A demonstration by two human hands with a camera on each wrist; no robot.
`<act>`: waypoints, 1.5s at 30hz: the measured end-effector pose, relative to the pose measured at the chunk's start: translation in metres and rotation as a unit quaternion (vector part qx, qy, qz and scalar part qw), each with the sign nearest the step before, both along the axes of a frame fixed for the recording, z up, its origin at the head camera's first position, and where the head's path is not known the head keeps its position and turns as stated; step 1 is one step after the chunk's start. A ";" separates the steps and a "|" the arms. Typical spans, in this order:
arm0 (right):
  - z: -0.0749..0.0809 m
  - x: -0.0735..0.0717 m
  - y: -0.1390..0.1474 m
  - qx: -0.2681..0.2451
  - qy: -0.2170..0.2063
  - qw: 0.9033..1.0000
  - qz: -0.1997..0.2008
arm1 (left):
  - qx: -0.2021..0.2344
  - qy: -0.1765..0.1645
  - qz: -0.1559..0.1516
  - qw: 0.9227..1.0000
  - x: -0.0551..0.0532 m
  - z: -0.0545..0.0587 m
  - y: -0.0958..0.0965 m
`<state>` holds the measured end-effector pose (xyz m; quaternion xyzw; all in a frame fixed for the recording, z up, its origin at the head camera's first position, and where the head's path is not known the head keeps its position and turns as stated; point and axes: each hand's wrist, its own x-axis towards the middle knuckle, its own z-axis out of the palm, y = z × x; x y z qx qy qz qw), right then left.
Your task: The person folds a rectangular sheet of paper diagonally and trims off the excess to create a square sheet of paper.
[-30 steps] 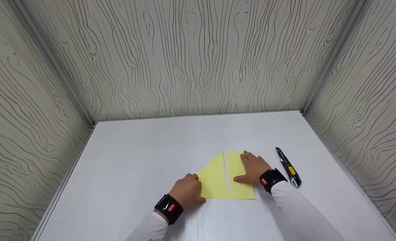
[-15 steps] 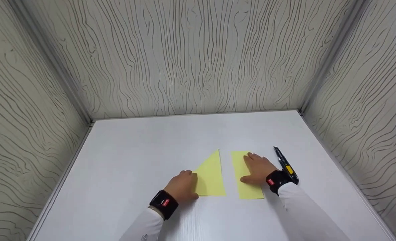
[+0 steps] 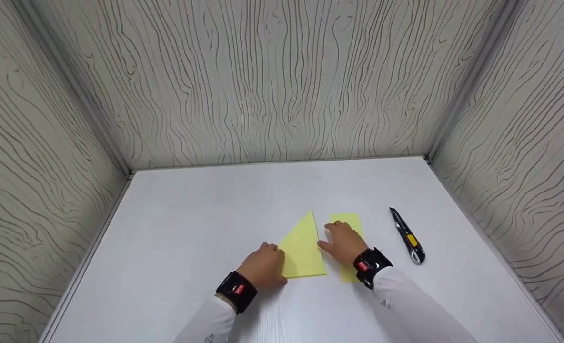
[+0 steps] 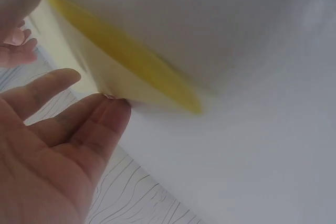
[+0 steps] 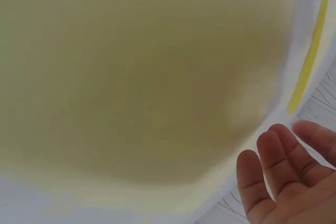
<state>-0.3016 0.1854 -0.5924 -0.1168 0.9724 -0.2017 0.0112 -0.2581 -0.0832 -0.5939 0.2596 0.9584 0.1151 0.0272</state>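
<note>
My left hand [image 3: 261, 267] holds the left side of a folded yellow paper piece [image 3: 303, 252] with a slanted upper-left edge. In the left wrist view its fingertips [image 4: 119, 109] meet the edge of that paper [image 4: 131, 59], whose layers part slightly. My right hand [image 3: 343, 244] is over a separate yellow paper strip [image 3: 349, 220], covering its middle. Its thumb reaches toward the cut edge of the folded piece. Seen from the right wrist, the fingers [image 5: 273, 156] are extended and apart, with the strip [image 5: 131, 87] filling much of the view.
A black and yellow utility knife [image 3: 408, 238] lies on the white table [image 3: 206, 205], right of the strip. Wood-patterned panels [image 3: 272, 95] stand behind the table and along both sides.
The two paper pieces have been drawn apart, leaving a gap between them. My right hand first slid right with the strip, then came back left toward the folded piece, leaving the strip behind.
</note>
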 end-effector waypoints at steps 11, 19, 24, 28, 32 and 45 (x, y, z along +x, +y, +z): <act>-0.014 -0.012 -0.026 -0.028 -0.019 0.999 -0.024 | 0.002 0.002 0.003 1.000 0.001 -0.002 0.004; -0.013 -0.009 -0.033 -0.171 -0.059 0.982 -0.047 | 0.013 -0.019 0.006 1.000 0.000 0.001 0.003; 0.002 0.000 -0.040 -0.276 -0.150 0.946 -0.087 | 0.025 -0.028 -0.007 0.999 -0.004 0.000 0.000; 0.011 0.006 -0.042 -0.362 -0.217 0.901 -0.098 | 0.059 -0.048 -0.010 0.997 -0.006 -0.004 -0.006; 0.017 0.008 -0.041 -0.419 -0.252 0.867 -0.102 | 0.143 -0.088 0.002 0.986 -0.005 -0.005 -0.014; 0.047 0.007 -0.021 -0.504 -0.250 0.826 -0.018 | 0.407 -0.271 0.153 0.859 -0.014 0.008 -0.015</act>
